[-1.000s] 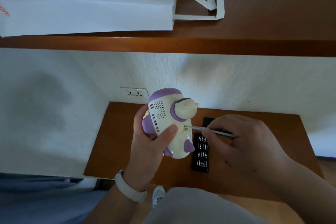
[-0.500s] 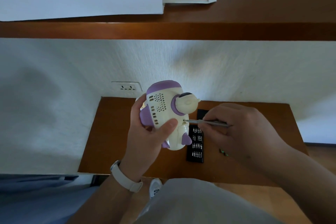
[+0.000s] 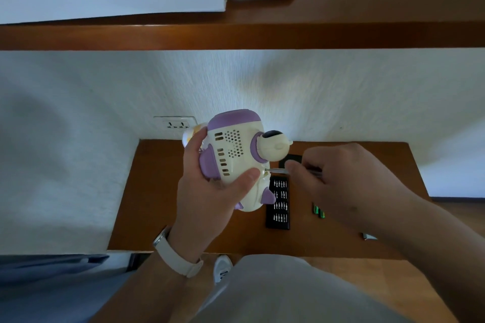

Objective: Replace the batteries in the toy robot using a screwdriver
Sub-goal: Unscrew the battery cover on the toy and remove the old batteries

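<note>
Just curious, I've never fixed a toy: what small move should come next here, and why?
Probably twist the screwdriver in place: its tip sits against the toy robot, which the left hand grips above the table, while the right hand pinches the shaft.

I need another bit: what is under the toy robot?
A black bit tray lies on the brown table below the toy robot, with rows of bits showing. The toy hides part of the tray's left edge and the table beneath it.

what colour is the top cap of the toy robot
Purple, on a cream body; the toy robot shows it best in the head view, the only view.
</note>
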Tool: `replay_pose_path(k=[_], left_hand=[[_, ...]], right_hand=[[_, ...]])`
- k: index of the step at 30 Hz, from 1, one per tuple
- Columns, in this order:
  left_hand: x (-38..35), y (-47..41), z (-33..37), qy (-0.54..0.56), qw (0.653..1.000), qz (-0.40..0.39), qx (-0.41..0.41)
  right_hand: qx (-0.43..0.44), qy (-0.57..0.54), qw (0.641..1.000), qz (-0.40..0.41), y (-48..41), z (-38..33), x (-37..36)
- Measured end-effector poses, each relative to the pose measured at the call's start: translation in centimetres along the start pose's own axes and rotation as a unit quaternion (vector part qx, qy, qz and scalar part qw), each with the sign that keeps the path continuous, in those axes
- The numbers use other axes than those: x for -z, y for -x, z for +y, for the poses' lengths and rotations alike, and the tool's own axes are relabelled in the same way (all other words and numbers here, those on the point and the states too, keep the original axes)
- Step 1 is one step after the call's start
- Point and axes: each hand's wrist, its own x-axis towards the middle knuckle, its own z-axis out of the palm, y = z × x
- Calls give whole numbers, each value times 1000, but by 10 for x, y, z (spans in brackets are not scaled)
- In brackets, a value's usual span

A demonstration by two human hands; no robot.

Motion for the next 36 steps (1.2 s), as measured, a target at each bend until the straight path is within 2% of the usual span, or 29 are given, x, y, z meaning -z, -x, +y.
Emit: replay_pose_path(k=[4,14,21,36], left_hand=[[-2,5,3,-12,1000,2,-6],[2,9,10,-25,998,24,-51],[0,18,16,-14,999,28,-32],[9,24,13,11,999,21,-23]], right_hand=[[2,26,999,-24,3,1,2],[59,26,998,-1,9,-2,8],[87,-73,993,29,13,-3,9],[137,-90,985,54,22,-7,4]])
